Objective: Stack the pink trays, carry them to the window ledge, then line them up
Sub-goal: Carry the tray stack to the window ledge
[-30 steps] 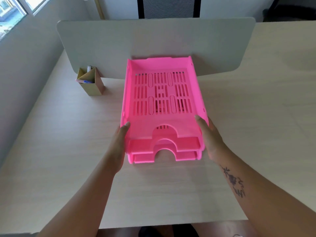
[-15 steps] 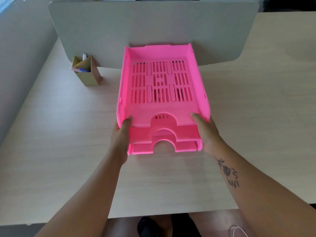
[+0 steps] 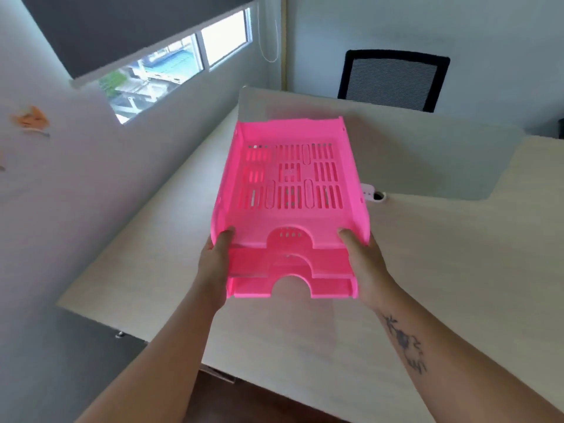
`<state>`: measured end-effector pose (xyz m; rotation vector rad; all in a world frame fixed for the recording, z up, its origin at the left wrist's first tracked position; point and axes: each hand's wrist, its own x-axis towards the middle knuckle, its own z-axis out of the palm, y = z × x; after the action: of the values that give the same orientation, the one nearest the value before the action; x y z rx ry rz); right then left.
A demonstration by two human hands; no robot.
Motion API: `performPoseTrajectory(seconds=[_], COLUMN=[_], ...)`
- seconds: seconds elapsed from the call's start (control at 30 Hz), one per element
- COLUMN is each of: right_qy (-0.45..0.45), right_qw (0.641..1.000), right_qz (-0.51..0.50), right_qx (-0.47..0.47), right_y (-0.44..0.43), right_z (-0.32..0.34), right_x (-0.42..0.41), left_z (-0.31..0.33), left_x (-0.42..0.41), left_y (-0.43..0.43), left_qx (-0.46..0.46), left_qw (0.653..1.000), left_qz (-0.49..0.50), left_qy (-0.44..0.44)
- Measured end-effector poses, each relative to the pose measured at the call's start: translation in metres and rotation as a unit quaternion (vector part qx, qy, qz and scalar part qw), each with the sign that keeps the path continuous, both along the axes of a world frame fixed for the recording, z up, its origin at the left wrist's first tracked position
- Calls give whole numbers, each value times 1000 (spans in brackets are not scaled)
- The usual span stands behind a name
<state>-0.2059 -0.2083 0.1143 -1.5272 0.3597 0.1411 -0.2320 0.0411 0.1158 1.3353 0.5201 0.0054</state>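
A stack of pink trays [image 3: 290, 221], slotted plastic with arched front cut-outs, hangs in the air above the desk, tilted slightly. My left hand [image 3: 215, 264] grips the stack's front left corner, thumb on the top tray's floor. My right hand [image 3: 361, 264] grips the front right corner the same way. Three front lips show, one below the other. The window [image 3: 171, 68] with its ledge is up at the far left, behind the desk's left edge.
The pale wooden desk [image 3: 427, 285] lies below, with a grey divider panel [image 3: 427, 154] across its back. A black mesh chair [image 3: 393, 79] stands beyond it. A white cable grommet [image 3: 374, 193] sits right of the trays. Grey wall runs along the left.
The stack has been lifted off the desk in both hands. My view has swung up and left, so the window and chair now show; the pen holder has left view.
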Motion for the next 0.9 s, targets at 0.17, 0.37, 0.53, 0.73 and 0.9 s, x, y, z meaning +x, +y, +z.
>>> performPoseTrajectory(seconds=[0.17,0.37,0.53,0.73,0.9], right_qy=[-28,-28,-22,-17,14], right_qw=[989,953,894,811,725], right_qz=[145,297,442,575,671], right_qx=[19,55,64,105,152], right_y=[44,99,156,223,270], right_z=[15,35,44,59,68], right_x=[15,-9,-72,-178,-306], left_z=[24,55,70,83,93], left_x=[-50,-147,-257,-400,-535], left_y=[25,34,39,40,35], left_qx=[27,47,62,54,58], left_qw=[985,937,876,822,758], left_qz=[171,347,478,565,647], left_qy=[-5,-18,-25,-49,-61])
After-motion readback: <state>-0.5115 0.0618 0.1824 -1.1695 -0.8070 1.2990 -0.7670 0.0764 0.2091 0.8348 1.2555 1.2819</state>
